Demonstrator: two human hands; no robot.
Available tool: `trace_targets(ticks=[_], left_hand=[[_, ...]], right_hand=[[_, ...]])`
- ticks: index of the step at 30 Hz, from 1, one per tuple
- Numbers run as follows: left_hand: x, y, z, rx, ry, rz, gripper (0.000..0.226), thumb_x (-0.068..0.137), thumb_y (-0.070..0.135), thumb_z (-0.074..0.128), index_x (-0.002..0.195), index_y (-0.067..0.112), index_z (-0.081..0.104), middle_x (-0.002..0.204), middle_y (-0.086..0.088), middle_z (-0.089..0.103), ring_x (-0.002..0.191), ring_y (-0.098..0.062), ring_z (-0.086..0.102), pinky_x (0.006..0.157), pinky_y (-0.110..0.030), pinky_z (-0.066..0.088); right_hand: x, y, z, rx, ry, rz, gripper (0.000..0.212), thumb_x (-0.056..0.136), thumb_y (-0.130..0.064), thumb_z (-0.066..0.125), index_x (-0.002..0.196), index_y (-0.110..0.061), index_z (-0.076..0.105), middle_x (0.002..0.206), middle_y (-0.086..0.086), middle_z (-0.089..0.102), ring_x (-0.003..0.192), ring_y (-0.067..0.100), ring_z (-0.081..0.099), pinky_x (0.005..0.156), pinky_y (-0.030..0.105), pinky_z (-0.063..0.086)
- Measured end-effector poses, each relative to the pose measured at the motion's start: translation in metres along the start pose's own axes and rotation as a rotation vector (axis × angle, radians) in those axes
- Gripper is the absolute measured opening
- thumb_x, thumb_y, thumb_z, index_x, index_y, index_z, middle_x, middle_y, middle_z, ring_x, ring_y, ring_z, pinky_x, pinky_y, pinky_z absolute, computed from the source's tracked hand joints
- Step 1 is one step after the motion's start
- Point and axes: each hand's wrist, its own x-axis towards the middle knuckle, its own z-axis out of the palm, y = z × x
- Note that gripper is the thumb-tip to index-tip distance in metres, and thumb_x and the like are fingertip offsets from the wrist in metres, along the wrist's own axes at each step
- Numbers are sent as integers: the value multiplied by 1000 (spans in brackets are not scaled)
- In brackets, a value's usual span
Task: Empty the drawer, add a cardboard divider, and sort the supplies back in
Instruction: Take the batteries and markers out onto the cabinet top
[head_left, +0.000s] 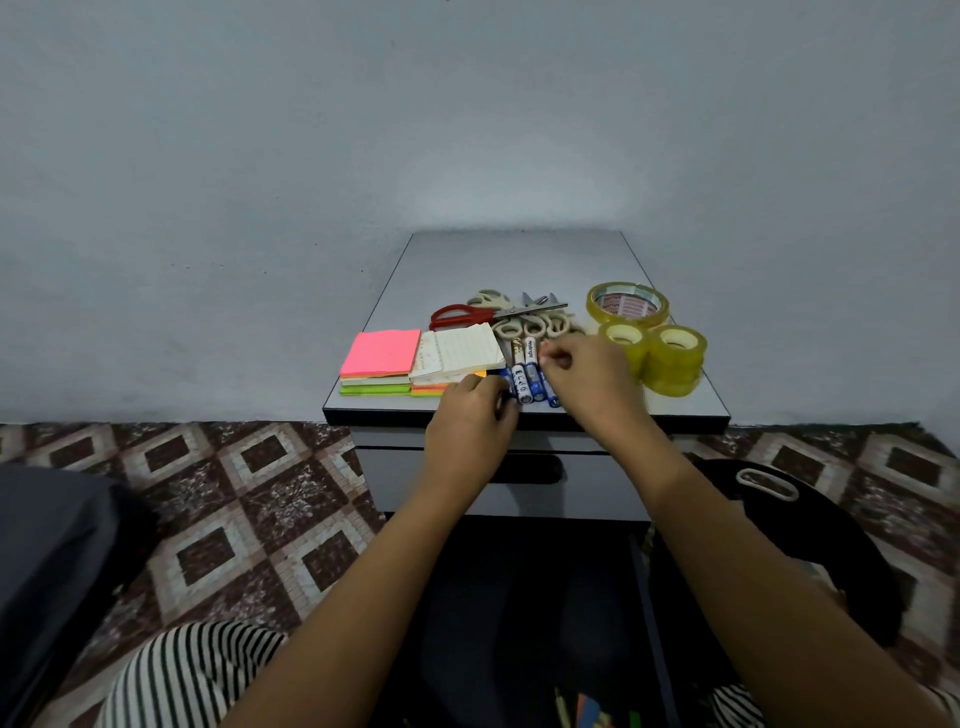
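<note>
A pale blue-grey wall (260, 182) fills the upper half of the view, and the counter (519, 260), the grey top of a small cabinet, stands against it. On both sides of the counter lies a floor (249, 499) of brown and cream diamond tiles. Left of the counter sits a dark grey bulk (52, 571); right of it is a black bag (810, 530) with a white loop handle. Below the counter's front edge is a closed grey drawer front (597, 493), and lower down a dark drawer (647, 597) stands pulled out toward the person, its contents too dim to name.

The supplies lie on the counter's near half. Three yellowish tape rolls (675, 358) sit at its right edge, stacks of sticky notes (382, 353) and a lined pad (462, 351) at its left. Behind them are red-handled scissors (462, 317) and several cream-handled scissors (530, 327). Batteries (524, 374) lie side by side at the middle of the front edge.

The left hand (470, 421) curls its fingers round the near end of the leftmost battery. The right hand (587, 374) hangs over the batteries with fingertips drawn together; I cannot tell whether it holds anything.
</note>
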Motion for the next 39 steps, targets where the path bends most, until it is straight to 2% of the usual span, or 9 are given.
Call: trace_targets(ticks=[5, 8, 14, 22, 27, 30, 34, 37, 39], left_hand=[[-15, -7, -2, -134, 95, 90, 21, 86, 17, 59, 100, 3, 67, 98, -10, 64, 90, -25, 60, 75, -29, 47], [-41, -19, 0, -167, 41, 133, 18, 85, 15, 57, 94, 3, 67, 89, -9, 63, 80, -18, 59, 69, -18, 41], [-116, -74, 21, -104, -552, -64, 21, 91, 12, 57, 108, 6, 67, 110, -10, 66, 101, -21, 61, 84, -15, 38], [-190, -132, 46, 218, -1319, -274, 24, 94, 14, 45, 102, -4, 58, 109, -20, 62, 100, -32, 60, 81, -35, 45], [-202, -136, 59, 338, -1386, -303, 26, 95, 6, 43, 113, -8, 54, 119, -23, 58, 110, -34, 58, 92, -38, 46], [-208, -140, 66, 370, -1421, -307, 28, 95, 4, 43, 117, -9, 54, 122, -24, 58, 112, -34, 57, 95, -38, 45], [-211, -140, 70, 351, -1482, -333, 28, 96, 3, 42, 119, -7, 54, 125, -22, 56, 113, -33, 56, 93, -34, 42], [-212, -141, 71, 337, -1484, -339, 30, 95, 3, 43, 120, -7, 54, 127, -22, 55, 115, -32, 55, 95, -33, 41], [-212, -141, 72, 339, -1477, -332, 30, 94, 4, 45, 120, -8, 55, 127, -22, 56, 117, -32, 55, 96, -33, 40]], right_hand=[[-50, 13, 6, 135, 28, 25, 18, 91, -15, 57, 102, -8, 71, 95, 5, 70, 84, 13, 61, 76, 19, 44], [-83, 31, 31, 161, -100, 109, 16, 91, -15, 58, 99, -10, 71, 95, 2, 70, 85, 10, 60, 75, 17, 43], [-152, 70, 111, 171, -451, 235, 16, 90, -13, 58, 99, -9, 71, 98, 6, 71, 90, 14, 64, 67, 7, 38], [-209, 91, 194, 89, -876, 264, 19, 90, -15, 58, 103, -6, 68, 105, 12, 68, 99, 25, 63, 84, 32, 50], [-214, 92, 221, 1, -1063, 273, 14, 88, -7, 52, 78, 2, 56, 82, 22, 58, 84, 34, 59, 61, 28, 37], [-215, 90, 233, -29, -1117, 281, 33, 90, -1, 47, 59, -10, 38, 64, 7, 42, 58, 18, 43, 50, 24, 32], [-214, 87, 248, -4, -1140, 333, 38, 88, 4, 43, 56, -14, 34, 62, 4, 38, 58, 17, 41, 48, 22, 30], [-218, 85, 258, 3, -1166, 384, 24, 91, 1, 43, 70, -3, 54, 77, 14, 56, 81, 28, 57, 55, 25, 39], [-222, 82, 260, 32, -1162, 418, 24, 93, -7, 45, 105, 6, 62, 110, 22, 63, 105, 33, 59, 76, 32, 45]])
